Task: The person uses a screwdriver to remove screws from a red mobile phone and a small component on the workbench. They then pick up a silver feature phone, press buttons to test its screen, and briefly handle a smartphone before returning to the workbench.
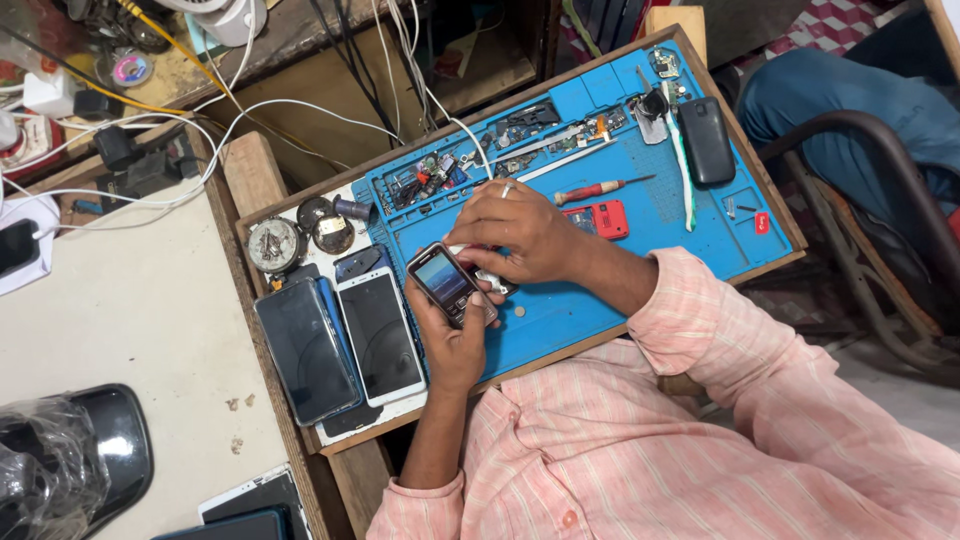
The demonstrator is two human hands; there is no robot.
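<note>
Left hand (452, 345) grips small keypad phone (449, 283), screen lit.

I have a single head-worn view, looking steeply down from close above onto the blue work mat (640, 240) and the tabletop (130, 300) (scene appears rotated, mat running diagonally), wearer's chest filling the lower right.

Blue mat (640, 225), red phone (606, 219), pink-striped shirt (700, 430).

Probably a phone-repair workbench: blue repair mat (640, 235), stacked smartphones (340, 345), red-handled screwdriver (592, 190), loose parts, tangled cables (150, 125).
</note>
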